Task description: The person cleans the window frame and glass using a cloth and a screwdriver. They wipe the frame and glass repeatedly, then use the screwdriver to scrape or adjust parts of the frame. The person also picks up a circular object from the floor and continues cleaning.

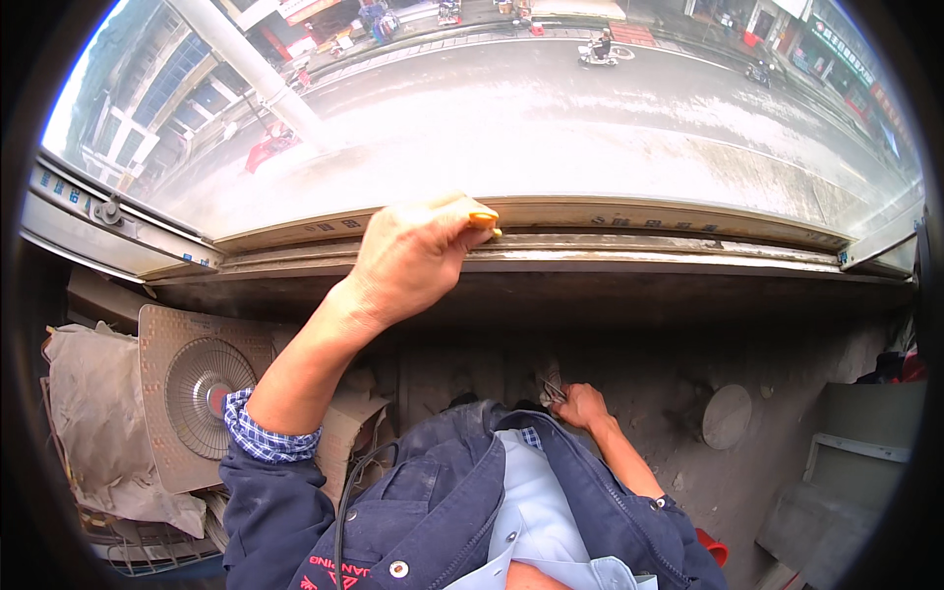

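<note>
My left hand point(411, 258) is raised at the window, its fingers pinched around a small orange tool handle point(482, 219). A yellowish tip shows below the orange part, and most of the tool is hidden by the fingers. It is held over the metal window track point(669, 258), close to the lower sash rail point(629, 218). Lower down, by my lap, my right hand point(584, 405) is closed on a crumpled greyish cloth-like bundle point(553, 389). Shadow and the fingers cover part of that bundle.
On the left stand a square-framed fan point(202, 398), a sheet-covered pile point(93, 413) and a cardboard box point(349, 433). A round pale disc point(728, 417) and a grey cabinet point(860, 433) are on the right. Beyond the glass lies a street with a scooter rider point(600, 49).
</note>
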`<state>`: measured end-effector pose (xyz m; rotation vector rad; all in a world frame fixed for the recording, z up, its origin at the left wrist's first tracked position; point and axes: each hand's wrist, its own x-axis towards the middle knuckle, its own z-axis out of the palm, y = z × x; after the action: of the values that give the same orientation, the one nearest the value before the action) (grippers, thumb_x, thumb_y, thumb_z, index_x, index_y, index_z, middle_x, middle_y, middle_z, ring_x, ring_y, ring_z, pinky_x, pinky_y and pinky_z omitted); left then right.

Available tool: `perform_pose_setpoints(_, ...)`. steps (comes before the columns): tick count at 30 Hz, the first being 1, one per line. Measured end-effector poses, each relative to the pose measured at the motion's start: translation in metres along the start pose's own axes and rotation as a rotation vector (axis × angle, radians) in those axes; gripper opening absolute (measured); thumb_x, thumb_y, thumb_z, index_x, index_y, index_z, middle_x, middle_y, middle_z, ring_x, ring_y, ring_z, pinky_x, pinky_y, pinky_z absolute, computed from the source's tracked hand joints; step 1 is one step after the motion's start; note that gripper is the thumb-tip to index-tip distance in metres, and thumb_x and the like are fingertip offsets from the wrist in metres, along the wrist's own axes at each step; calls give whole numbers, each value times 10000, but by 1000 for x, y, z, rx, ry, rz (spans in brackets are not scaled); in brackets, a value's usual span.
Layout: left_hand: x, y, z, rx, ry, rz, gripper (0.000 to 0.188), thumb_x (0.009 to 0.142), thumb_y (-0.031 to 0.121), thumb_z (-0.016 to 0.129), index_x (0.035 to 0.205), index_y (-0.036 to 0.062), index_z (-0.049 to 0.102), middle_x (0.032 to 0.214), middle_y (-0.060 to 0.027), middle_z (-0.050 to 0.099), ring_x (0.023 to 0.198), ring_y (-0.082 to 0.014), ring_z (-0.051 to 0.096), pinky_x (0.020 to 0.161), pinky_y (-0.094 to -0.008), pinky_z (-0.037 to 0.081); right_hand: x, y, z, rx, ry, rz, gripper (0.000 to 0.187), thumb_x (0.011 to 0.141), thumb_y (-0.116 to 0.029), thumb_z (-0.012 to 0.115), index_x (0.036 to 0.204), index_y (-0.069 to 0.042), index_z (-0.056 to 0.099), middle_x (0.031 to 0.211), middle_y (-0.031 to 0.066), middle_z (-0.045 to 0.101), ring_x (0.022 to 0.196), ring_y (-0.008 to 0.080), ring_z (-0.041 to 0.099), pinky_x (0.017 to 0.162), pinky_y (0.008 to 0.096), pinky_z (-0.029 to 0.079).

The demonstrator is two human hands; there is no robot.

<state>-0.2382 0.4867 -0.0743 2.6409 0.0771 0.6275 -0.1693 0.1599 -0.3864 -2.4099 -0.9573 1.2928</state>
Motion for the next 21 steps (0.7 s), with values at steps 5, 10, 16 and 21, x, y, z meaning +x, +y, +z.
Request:
perform_pose_setpoints(5,-47,-33,-36,270,-26,-79,114,899,-12,742,966,78,717,962,-74,762,822,-294,756,686,-374,596,3,-6,19,-3,-63,74,348,829,-355,736,1088,-134,812,1043,183,788,1040,372,743,931,475,588)
perform_pose_setpoints(10,-124,-102,-123,629,-41,-294,75,923,63,744,984,97,716,963,-77,756,825,-321,746,691,-411,590,17,-25,38,-81,-87,2,360,840,-360,734,1116,-141,809,1054,171,790,1052,362,744,937,465,587)
perform_pose_setpoints(16,-151,-134,-173,578,110,-460,100,941,77,729,1038,83,751,993,-102,763,816,-323,739,722,-410,592,19,-71,30,-41,-85,26,373,857,-369,723,1151,-153,799,1090,176,782,1084,367,732,959,464,575)
perform_pose_setpoints(21,-106,-78,-94,164,198,89,214,866,-11,729,1033,118,765,977,-63,762,801,-283,742,678,-351,600,22,-85,37,-31,-85,17,387,858,-376,726,1169,-156,793,1109,183,778,1099,370,726,964,465,570)
